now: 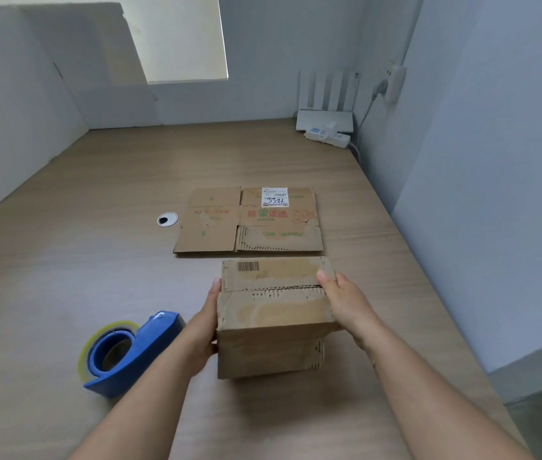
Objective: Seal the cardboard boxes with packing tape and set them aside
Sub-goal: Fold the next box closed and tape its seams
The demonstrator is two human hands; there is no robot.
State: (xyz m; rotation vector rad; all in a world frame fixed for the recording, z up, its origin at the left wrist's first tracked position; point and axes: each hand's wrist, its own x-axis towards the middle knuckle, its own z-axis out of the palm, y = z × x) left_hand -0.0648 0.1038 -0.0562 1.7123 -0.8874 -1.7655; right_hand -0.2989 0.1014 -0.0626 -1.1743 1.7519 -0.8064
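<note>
Two hands brace one small cardboard box [272, 310] on the wooden desk [63, 260], near its front edge and just right of centre. The left hand [204, 327] lies flat against the box's left wall with its fingers straight. The right hand [345, 303] grips the right side, its thumb hooked over the top by the seam; its other fingers are hidden behind the wall. This squeeze from both sides probably keeps the two top flaps shut and level so tape can bridge them. The flaps meet in a ragged line with torn corrugation showing, and no fresh tape crosses it, so the sealing seems not yet done. With the flaps closed, I cannot tell what the box holds, if anything. A blue tape dispenser [130, 353] loaded with a clear roll rests just beside the left forearm, likely parked there for a quick reach. Beyond the box a flattened carton [249, 220] bearing a shipping label lies flat, apart from it, presumably waiting its turn. A cable grommet [167, 219] sits left of that carton, and a router [324, 119] with a power strip [327, 136] occupies the far right corner.
</note>
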